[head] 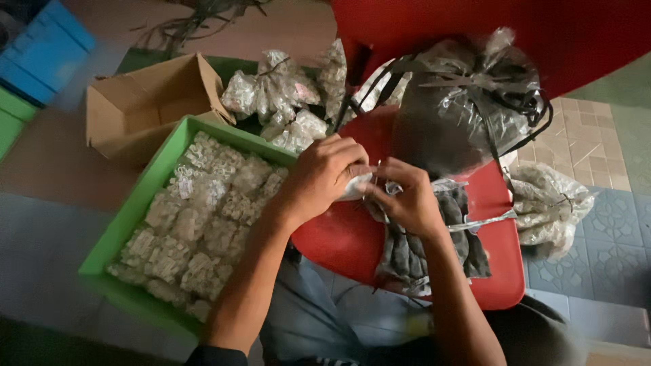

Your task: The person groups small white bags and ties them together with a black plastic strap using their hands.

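My left hand (324,173) and my right hand (405,196) meet over a red stool seat (339,240). Together they pinch a small clear plastic packet (357,184) with pale contents. Fingers of both hands are closed on it. Under my right hand lies a strip of dark filled packets (413,247) draped over the seat. A green tray (142,196) full of small pale packets (203,217) stands just left of my left forearm.
An open cardboard box (142,102) stands behind the tray. Bundles of clear bagged packets (278,95) lie at the back. A large dark plastic bag (468,102) rests on the stool, another bag (549,207) on the tiled floor at right. Blue crate (44,51) at far left.
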